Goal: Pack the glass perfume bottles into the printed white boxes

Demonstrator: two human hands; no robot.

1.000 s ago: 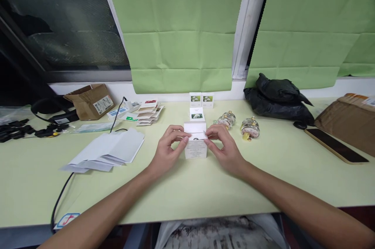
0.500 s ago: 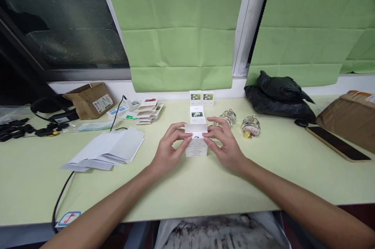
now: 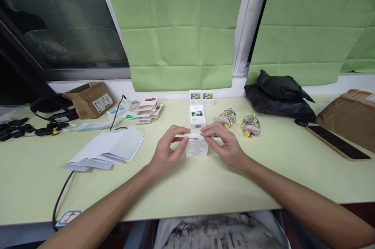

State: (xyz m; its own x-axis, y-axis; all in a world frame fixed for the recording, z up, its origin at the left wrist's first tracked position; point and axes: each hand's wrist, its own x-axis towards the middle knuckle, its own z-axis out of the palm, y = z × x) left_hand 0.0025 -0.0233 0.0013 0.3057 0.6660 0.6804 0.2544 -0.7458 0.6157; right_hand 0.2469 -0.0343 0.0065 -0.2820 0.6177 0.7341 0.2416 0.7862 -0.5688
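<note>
A small white carton (image 3: 197,148) stands upright on the pale green table (image 3: 187,186) in front of me. My left hand (image 3: 167,150) grips its left side, thumb and fingers curled over the top flap. My right hand (image 3: 224,144) holds the right side, its fingers pressing the lid flap down flat. Just behind stands another white carton with a flower picture (image 3: 197,116). To its right lie two glass bottles with gold caps (image 3: 227,117) (image 3: 250,127).
Two more small flower-print cartons (image 3: 201,97) stand by the wall. Flat white carton blanks (image 3: 108,148) and a stack of cards (image 3: 148,110) lie at left, with a cardboard box (image 3: 90,99) and black cable. A black bag (image 3: 278,97), phone (image 3: 337,143) and brown parcel (image 3: 351,118) are right.
The carton's top flap, raised a second ago, has been folded down onto the box. My fingers have moved in over the lid.
</note>
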